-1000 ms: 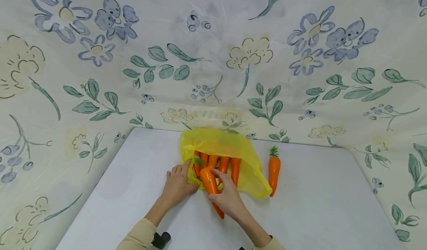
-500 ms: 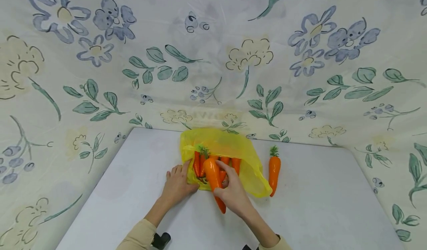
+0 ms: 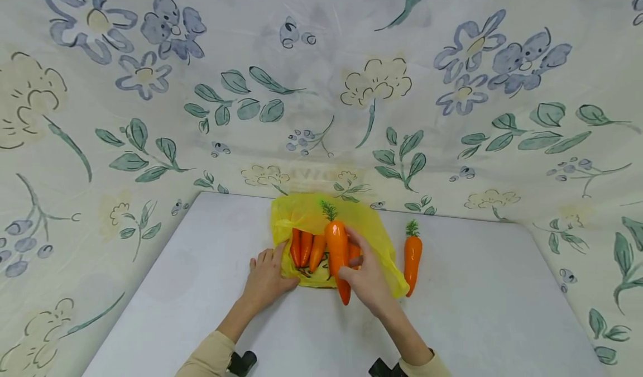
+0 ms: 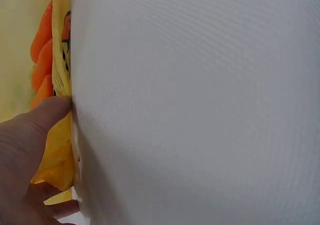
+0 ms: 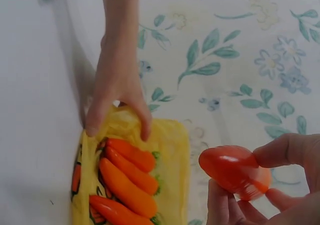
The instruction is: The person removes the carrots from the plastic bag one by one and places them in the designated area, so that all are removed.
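A glossy orange carrot (image 3: 337, 243) with a green leafy top is held between the thumb and fingers of my right hand (image 3: 370, 281). It is raised in front of the bag's mouth, thin tip toward me. In the right wrist view the carrot (image 5: 230, 165) shows its tapered end. The yellow plastic bag (image 3: 301, 206) lies on its side, with several carrots (image 3: 306, 249) side by side inside. My left hand (image 3: 268, 279) grips the bag's left edge. Its thumb (image 4: 52, 110) presses the lower rim in the left wrist view, and its fingers reach round the corner.
Right of the bag, another carrot (image 3: 413, 257) with a green top lies on the white table (image 3: 477, 293). A floral cloth (image 3: 321, 86) rises behind the table and along its sides. Black devices (image 3: 244, 362) sit at both wrists.
My right hand has carried the carrot up and to the right, from the bag's left opening to its right part, uncovering the carrots inside. My left hand stays on the bag's edge.
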`<state>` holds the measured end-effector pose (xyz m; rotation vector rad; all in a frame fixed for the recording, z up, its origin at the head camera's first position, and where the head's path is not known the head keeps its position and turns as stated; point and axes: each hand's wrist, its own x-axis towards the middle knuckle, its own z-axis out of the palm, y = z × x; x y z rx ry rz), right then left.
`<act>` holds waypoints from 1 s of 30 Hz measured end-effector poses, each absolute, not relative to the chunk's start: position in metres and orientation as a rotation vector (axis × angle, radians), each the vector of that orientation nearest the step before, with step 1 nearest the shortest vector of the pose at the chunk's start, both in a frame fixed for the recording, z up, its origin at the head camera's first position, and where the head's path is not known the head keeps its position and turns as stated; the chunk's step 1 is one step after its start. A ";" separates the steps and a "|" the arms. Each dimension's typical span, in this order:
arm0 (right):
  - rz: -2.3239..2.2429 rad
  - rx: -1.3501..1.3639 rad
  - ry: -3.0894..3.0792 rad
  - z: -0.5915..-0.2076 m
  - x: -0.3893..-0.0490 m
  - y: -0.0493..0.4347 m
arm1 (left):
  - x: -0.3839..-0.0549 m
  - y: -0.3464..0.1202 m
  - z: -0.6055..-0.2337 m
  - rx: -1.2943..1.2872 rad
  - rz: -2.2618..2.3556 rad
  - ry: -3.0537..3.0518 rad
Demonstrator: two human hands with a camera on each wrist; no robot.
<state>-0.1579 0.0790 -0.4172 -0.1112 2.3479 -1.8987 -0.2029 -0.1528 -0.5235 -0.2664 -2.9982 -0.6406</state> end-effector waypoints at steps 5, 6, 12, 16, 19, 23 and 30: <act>-1.971 -0.054 2.346 -0.409 -0.162 0.090 | -0.201 -0.152 -0.525 -0.277 -0.627 -2.988; -1.981 -0.037 2.355 -0.408 -0.163 0.093 | -0.201 -0.152 -0.525 -0.279 -0.622 -2.986; -2.067 0.048 2.343 -0.401 -0.167 0.112 | -0.199 -0.153 -0.526 -0.281 -0.605 -2.986; -2.095 0.095 2.353 -0.398 -0.168 0.127 | -0.198 -0.152 -0.525 -0.277 -0.615 -2.985; -2.116 0.144 2.358 -0.400 -0.170 0.135 | -0.198 -0.153 -0.524 -0.275 -0.614 -2.985; -2.132 0.245 2.345 -0.401 -0.171 0.146 | -0.198 -0.153 -0.525 -0.280 -0.616 -2.981; -2.082 0.378 2.395 -0.406 -0.171 0.170 | -0.198 -0.152 -0.526 -0.281 -0.640 -2.979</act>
